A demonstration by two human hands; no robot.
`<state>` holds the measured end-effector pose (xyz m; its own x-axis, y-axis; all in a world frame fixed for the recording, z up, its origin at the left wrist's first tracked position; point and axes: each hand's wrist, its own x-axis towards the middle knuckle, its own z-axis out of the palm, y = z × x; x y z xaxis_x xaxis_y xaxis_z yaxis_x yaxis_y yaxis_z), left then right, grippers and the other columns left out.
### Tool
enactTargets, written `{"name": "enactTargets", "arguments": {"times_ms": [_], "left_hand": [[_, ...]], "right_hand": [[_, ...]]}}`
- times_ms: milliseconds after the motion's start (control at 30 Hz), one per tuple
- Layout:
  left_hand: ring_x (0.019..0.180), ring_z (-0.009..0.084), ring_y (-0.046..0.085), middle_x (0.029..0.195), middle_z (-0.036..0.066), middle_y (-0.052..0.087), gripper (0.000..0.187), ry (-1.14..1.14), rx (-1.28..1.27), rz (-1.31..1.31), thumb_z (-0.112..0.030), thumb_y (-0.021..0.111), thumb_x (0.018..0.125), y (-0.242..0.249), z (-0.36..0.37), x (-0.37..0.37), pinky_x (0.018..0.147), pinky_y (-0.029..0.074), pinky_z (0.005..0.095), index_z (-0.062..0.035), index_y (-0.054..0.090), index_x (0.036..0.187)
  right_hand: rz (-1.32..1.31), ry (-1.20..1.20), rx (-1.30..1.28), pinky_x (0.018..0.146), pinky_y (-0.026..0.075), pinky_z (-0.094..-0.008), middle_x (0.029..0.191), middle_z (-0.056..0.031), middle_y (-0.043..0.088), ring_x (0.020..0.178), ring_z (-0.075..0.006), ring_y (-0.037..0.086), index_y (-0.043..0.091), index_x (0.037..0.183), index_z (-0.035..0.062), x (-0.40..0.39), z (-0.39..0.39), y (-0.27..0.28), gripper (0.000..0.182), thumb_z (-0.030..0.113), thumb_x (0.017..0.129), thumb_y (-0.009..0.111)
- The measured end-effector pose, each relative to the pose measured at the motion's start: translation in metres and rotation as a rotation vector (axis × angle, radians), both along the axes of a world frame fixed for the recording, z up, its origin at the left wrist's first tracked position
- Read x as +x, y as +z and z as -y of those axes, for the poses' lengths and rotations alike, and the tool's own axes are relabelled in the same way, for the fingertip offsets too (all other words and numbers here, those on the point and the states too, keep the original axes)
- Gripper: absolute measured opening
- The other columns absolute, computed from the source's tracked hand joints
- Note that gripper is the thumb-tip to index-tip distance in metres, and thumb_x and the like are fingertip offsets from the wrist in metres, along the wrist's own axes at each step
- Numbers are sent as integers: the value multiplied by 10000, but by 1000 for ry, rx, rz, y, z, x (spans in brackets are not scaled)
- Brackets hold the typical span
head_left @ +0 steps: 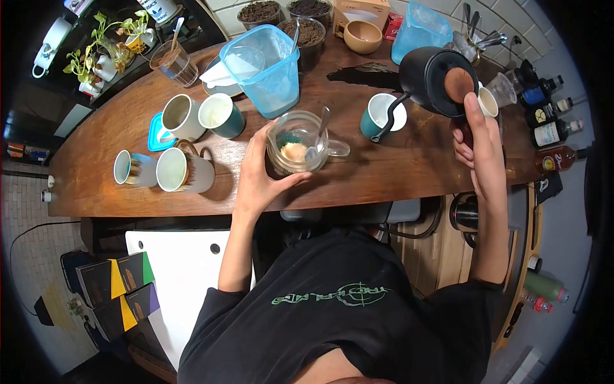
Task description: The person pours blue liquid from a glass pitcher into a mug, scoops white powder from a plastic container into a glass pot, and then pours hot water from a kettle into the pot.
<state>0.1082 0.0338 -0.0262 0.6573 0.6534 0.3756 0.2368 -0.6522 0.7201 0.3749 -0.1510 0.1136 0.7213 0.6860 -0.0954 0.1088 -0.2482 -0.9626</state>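
Note:
My left hand is wrapped round the near left side of a clear glass jug with a handle on its right. A spoon leans inside it, beside a pale powder heap and something dark green. My right hand grips the handle of a black gooseneck kettle, thumb near its brown wooden lid knob. The kettle is held up over the right of the table, its spout tip in front of a teal cup with a white inside. Whether anything flows from the spout I cannot make out.
Several mugs, among them a teal one and a white one, stand left on the wooden table. Behind the jug is a blue plastic container; another blue container stands at the back. Bottles line the right side.

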Motion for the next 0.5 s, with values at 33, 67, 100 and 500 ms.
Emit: {"name": "enactTargets", "arguments": {"times_ms": [33,67,100,500], "left_hand": [[1246,353,545,1342,170,556,971,9,-25,-9,-275,943,587,-1,0,0,1051,452,441,-22,452,1386],[1217,359,561,1306,185,568,954,19,-51,-18,-286,942,596,-2,0,-1,1029,462,443,-5,457,1368],[1217,359,561,1306,185,568,954,21,-52,-17,-286,942,596,-2,0,-1,1029,462,443,-5,457,1368],[1271,393,491,1376,236,473,1156,23,66,-40,-320,959,574,-5,3,-3,1062,420,460,46,325,1469]], "right_hand": [[-21,4,0,411,200,-201,563,76,366,440,2,291,479,677,100,-1,-1,1,597,626,950,556],[-19,8,-2,411,200,-201,563,76,366,440,2,291,479,677,100,0,0,1,597,626,950,556],[-55,7,11,407,198,-202,562,78,356,438,-1,290,470,675,103,2,3,-1,602,632,952,547],[-427,-120,-103,374,211,-188,514,78,314,382,-20,270,456,717,124,30,76,-45,600,671,961,483]]}}
